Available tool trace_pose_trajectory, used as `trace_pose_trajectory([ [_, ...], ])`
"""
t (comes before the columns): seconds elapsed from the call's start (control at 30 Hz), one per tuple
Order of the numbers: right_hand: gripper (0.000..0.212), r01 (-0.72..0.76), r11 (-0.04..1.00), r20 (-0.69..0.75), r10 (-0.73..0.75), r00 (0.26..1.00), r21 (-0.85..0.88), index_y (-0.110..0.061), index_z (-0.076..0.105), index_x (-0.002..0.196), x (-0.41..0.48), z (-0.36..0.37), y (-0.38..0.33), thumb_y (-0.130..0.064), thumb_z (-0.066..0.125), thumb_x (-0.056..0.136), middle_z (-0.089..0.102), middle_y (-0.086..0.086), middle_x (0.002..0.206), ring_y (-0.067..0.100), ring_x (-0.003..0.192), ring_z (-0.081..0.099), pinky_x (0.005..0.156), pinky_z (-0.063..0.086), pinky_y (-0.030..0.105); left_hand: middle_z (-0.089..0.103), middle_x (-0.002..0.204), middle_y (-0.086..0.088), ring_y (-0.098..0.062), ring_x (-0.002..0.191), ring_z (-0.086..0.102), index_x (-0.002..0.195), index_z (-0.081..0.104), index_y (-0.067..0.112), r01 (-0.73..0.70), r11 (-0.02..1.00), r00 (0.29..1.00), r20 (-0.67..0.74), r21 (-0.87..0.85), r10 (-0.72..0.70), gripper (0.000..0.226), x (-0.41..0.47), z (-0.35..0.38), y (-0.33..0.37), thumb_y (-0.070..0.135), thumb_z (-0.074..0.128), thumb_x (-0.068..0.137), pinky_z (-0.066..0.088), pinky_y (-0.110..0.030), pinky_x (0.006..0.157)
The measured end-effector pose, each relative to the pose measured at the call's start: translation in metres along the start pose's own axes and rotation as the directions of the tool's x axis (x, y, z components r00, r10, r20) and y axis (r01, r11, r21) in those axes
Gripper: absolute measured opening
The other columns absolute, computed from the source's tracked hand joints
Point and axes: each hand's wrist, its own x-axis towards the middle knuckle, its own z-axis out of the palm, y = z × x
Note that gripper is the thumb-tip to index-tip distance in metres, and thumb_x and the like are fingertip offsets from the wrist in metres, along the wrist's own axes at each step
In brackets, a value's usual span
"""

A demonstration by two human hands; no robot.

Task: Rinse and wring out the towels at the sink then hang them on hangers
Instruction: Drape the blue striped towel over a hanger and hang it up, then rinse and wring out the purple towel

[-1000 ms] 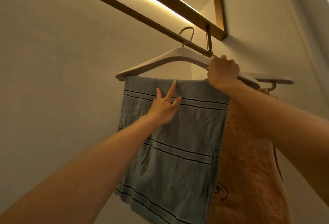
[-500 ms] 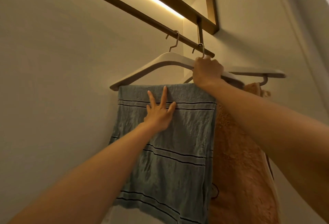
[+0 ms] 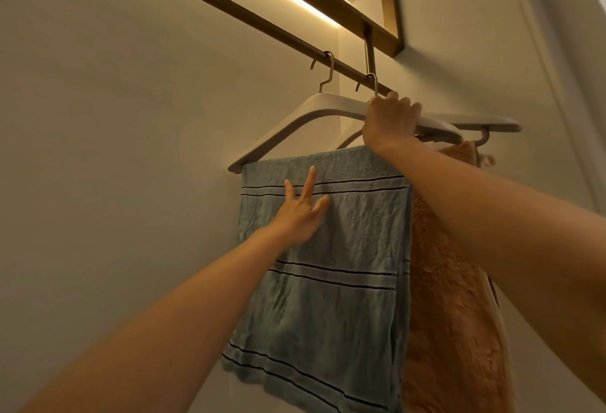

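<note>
Left hand (image 3: 301,212) lies flat on the blue towel (image 3: 344,281), right hand (image 3: 390,117) grips one of two hangers (image 3: 288,124); orange towel (image 3: 452,314) beside.

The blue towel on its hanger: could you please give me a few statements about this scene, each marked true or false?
1. The blue striped towel hangs over a white hanger. True.
2. The left hand grips the towel's bottom edge. False: it rests flat, fingers straight, near the top.
3. The right hand grips the white hanger. True.
4. The orange towel hangs left of the blue one. False: it hangs on its right.
</note>
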Motion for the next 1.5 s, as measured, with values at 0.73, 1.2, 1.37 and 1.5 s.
trace_pose_trajectory([
  [0.73,0.034,-0.346,0.432,0.49,-0.285,0.824,0.833,-0.008,0.047,0.124,-0.299,-0.019,-0.233,-0.014,0.047,0.09,0.054,0.012,0.125,0.03,0.112,0.053,0.089,0.039,0.033,0.06,0.094,-0.015,-0.027,0.085,0.055,0.09,0.06,0.013,0.644,0.686,0.74,-0.501,0.337,-0.449,0.014,-0.315,-0.155,-0.091,0.02,0.047,0.089,0.041,-0.029,0.074],
  [1.2,0.012,-0.752,-0.146,0.1,-0.957,0.271,0.643,-0.021,0.058,0.079,-0.57,-0.416,-0.5,-0.015,0.052,0.088,0.065,0.002,0.079,0.027,0.086,0.067,0.086,0.052,0.04,0.067,0.101,-0.009,-0.024,0.09,0.062,0.099,0.064,0.012,0.999,0.042,0.006,-0.909,-0.013,-0.417,0.022,-0.812,-0.396,0.038,0.023,0.048,0.091,0.051,-0.032,0.08],
  [1.37,0.017,-0.785,-0.203,-0.223,-0.971,0.084,0.586,-0.026,0.056,0.078,-0.642,-0.571,-0.538,-0.019,0.05,0.092,0.068,0.006,0.093,0.023,0.093,0.064,0.087,0.051,0.038,0.067,0.094,-0.011,-0.028,0.092,0.061,0.09,0.066,0.013,0.953,-0.149,-0.292,-0.926,-0.262,-0.239,0.019,-0.95,-0.43,0.136,0.019,0.048,0.091,0.047,-0.034,0.083],
  [1.5,0.009,-0.798,-0.256,-0.471,-0.882,-0.038,0.545,-0.022,0.057,0.086,-0.689,-0.701,-0.556,-0.02,0.052,0.093,0.061,-0.003,0.082,0.011,0.081,0.061,0.08,0.05,0.027,0.068,0.089,-0.016,-0.039,0.088,0.064,0.067,0.063,0.023,0.83,-0.1,-0.548,-0.836,-0.549,0.039,0.015,-1.048,-0.449,0.225,0.026,0.056,0.079,0.053,-0.047,0.084],
])
